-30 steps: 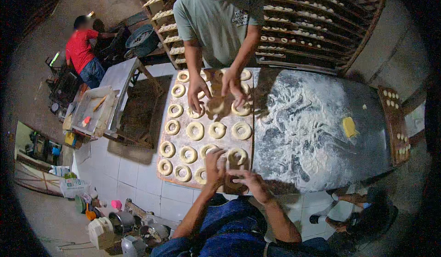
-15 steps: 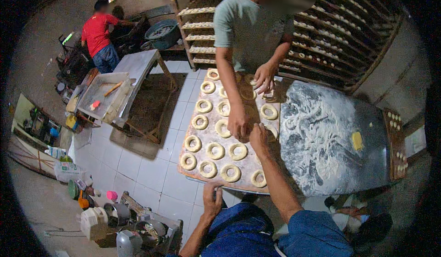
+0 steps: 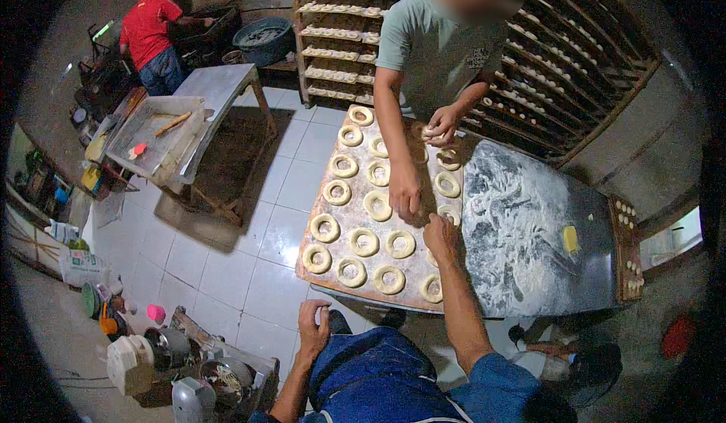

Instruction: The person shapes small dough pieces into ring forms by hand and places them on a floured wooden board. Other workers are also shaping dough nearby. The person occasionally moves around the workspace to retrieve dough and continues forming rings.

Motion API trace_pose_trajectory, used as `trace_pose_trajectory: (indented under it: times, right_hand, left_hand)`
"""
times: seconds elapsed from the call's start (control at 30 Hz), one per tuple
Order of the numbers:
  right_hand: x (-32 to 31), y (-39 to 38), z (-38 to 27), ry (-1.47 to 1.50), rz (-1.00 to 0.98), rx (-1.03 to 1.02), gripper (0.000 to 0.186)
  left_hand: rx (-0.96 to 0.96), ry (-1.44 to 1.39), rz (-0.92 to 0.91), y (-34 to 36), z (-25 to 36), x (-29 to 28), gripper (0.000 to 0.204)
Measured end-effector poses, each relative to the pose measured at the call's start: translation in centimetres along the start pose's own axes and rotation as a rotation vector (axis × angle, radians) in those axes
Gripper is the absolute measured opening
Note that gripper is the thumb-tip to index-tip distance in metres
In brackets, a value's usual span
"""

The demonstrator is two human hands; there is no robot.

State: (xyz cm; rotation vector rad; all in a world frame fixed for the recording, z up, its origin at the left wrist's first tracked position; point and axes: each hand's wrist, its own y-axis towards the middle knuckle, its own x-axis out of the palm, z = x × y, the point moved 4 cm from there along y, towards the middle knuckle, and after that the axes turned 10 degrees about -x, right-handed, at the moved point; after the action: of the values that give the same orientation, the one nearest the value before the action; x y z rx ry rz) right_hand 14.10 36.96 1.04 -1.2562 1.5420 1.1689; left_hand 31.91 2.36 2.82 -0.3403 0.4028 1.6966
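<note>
Rings of pale dough (image 3: 364, 242) lie in rows on a floured wooden board (image 3: 306, 228) before me. My right hand (image 3: 440, 235) reaches over the board's right side, fingers closed beside a dough ring (image 3: 450, 213); what they hold, if anything, is hidden. Just off the board's near left edge, my left hand (image 3: 313, 325) is empty, with bent fingers and the thumb apart. Across the board, a co-worker's hand (image 3: 405, 193) hangs over the rings close to my right hand. That person's other hand (image 3: 443, 125) is at a dough piece near the far right corner.
Right of the board, a dark table (image 3: 594, 275) carries spread flour (image 3: 514, 219) and a yellow scraper-like piece (image 3: 570, 239). Racks (image 3: 339, 52) of shaped dough stand behind the co-worker. Further left are a metal-topped table (image 3: 215, 83), a shallow tray (image 3: 125, 147) and a person in red (image 3: 145, 34).
My left hand has shifted left along the board's near edge. My right hand has drawn slightly right and toward me. The view has shifted a little.
</note>
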Motion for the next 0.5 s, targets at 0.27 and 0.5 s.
trace_pose_trajectory:
  times: [0.27, 0.5]
  right_hand:
    - [-0.7, -5.5, 0.4, -0.076, 0.135, -0.125, 0.032]
    - [-7.2, -17.8, 7.1, 0.056, 0.049, 0.369, 0.038]
  left_hand:
    - [0.017, -0.023, 0.123, 3.1, 0.3, -0.4, 0.006]
    - [-0.291, 0.133, 0.252, 2.5, -3.0, 2.0, 0.049]
